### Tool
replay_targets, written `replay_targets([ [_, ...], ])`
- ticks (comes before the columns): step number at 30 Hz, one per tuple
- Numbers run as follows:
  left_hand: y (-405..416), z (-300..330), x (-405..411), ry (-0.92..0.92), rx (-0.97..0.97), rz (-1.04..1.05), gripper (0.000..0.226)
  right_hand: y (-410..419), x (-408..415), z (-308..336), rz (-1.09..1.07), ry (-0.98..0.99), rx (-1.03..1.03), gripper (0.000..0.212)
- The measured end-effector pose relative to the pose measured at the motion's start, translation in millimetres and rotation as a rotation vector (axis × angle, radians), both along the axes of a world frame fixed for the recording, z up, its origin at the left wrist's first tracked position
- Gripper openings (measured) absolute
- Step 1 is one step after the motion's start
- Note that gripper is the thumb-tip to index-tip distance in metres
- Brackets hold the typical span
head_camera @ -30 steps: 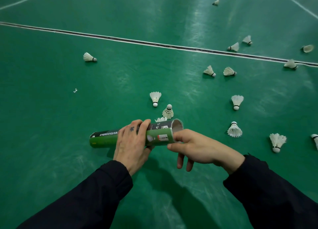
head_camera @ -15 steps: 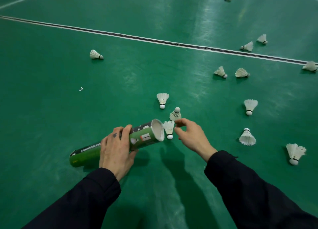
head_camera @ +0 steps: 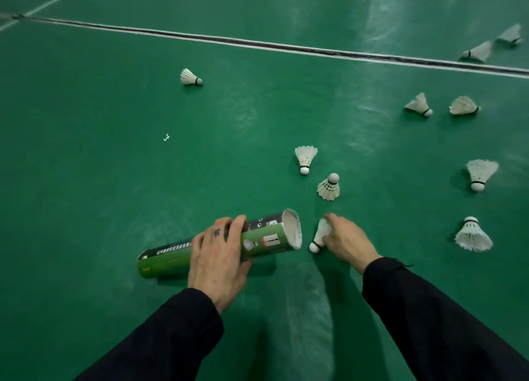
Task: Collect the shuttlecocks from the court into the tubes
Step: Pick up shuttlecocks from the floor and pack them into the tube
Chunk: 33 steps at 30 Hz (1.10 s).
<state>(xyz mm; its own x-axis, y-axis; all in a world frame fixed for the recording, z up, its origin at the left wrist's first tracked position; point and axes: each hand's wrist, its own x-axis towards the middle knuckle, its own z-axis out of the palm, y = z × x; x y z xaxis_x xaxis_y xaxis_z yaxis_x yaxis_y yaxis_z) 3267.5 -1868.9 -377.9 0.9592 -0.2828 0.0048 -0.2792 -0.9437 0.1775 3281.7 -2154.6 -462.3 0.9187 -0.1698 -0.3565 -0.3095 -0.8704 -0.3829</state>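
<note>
My left hand (head_camera: 219, 259) grips a green and black shuttlecock tube (head_camera: 264, 234) around its middle, held nearly level above the floor with its open mouth pointing right. My right hand (head_camera: 347, 242) pinches a white feather shuttlecock (head_camera: 320, 236) by its skirt, cork end down and to the left, just right of the tube's mouth. Two more shuttlecocks lie close beyond: one standing on its skirt (head_camera: 329, 187), one lying with its cork toward me (head_camera: 305, 159).
Several other white shuttlecocks are scattered on the green court floor, mostly to the right (head_camera: 473, 234) (head_camera: 481, 173) (head_camera: 419, 105), and one far left (head_camera: 190, 77). A black and white court line (head_camera: 286, 47) crosses the far side. A small white scrap (head_camera: 166, 137) lies at the left.
My right hand left the tube's mouth, reached to the floor and took hold of a shuttlecock. The tube's mouth swung a little toward me and my view shifted closer.
</note>
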Motion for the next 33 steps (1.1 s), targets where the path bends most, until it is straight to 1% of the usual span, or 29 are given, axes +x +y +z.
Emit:
replay_targets([
  [1,-1.1,-0.8,0.8,-0.001,0.002,0.002,0.082,-1.6,-7.8,8.2,-0.079,-0.043,0.100,0.034],
  [2,-2.1,-1.2,1.5,0.003,0.005,0.005,0.083,-2.5,-16.7,19.2,-0.179,-0.130,0.234,0.020],
  [3,-3.0,-1.5,1.9,0.007,0.007,0.009,0.085,-1.6,-26.9,34.3,-0.291,-0.258,0.399,0.009],
  [5,-5.1,-2.3,2.0,0.001,0.006,0.020,0.088,4.3,-49.6,75.0,-0.500,-0.580,0.741,0.010],
  [6,-6.4,-1.7,1.3,-0.001,0.006,0.022,0.089,8.3,-60.9,95.6,-0.557,-0.714,0.891,0.012],
  [7,-8.0,-1.0,-0.1,0.000,0.004,0.020,0.091,13.1,-71.7,112.4,-0.561,-0.804,0.989,0.013],
  [8,-10.5,0.0,-2.1,-0.001,-0.003,0.014,0.091,18.9,-80.5,124.6,-0.515,-0.851,1.020,0.013],
  [9,-14.0,1.4,-4.6,-0.005,-0.014,0.004,0.092,25.3,-87.7,131.7,-0.440,-0.856,0.994,0.014],
  [13,-32.5,11.9,-15.7,-0.048,-0.080,-0.063,0.092,47.8,-99.5,135.9,-0.128,-0.758,0.646,0.020],
  [14,-35.6,14.7,-17.7,-0.060,-0.085,-0.080,0.093,49.6,-100.2,138.7,-0.084,-0.711,0.619,0.022],
  [15,-37.2,16.9,-19.4,-0.074,-0.083,-0.094,0.095,49.2,-100.8,144.6,-0.061,-0.622,0.627,0.027],
  [17,-37.2,20.0,-21.8,-0.107,-0.067,-0.120,0.098,43.3,-102.3,157.3,0.018,-0.361,0.617,0.040],
  [18,-36.6,21.2,-22.5,-0.124,-0.061,-0.133,0.098,39.8,-102.8,163.1,0.089,-0.252,0.575,0.045],
  [20,-35.6,23.5,-23.9,-0.148,-0.048,-0.164,0.097,36.9,-103.9,173.7,0.216,-0.087,0.490,0.048],
  [21,-35.5,24.2,-24.9,-0.157,-0.042,-0.183,0.097,37.6,-104.0,178.5,0.246,-0.020,0.487,0.050],
  [24,-36.2,25.6,-28.0,-0.192,-0.030,-0.223,0.096,39.7,-102.1,192.9,0.245,0.144,0.584,0.056],
  [27,-37.0,24.9,-30.9,-0.222,-0.026,-0.249,0.095,39.8,-100.5,201.3,0.241,0.239,0.630,0.059],
  [29,-35.0,24.7,-32.2,-0.226,-0.025,-0.250,0.093,41.4,-102.7,199.8,0.241,0.261,0.658,0.058],
  [31,-33.9,25.4,-33.6,-0.211,-0.037,-0.253,0.094,42.7,-107.1,195.0,0.204,0.226,0.698,0.049],
  [33,-35.6,26.5,-35.0,-0.182,-0.072,-0.241,0.095,44.1,-109.3,192.4,0.157,0.136,0.739,0.038],
])
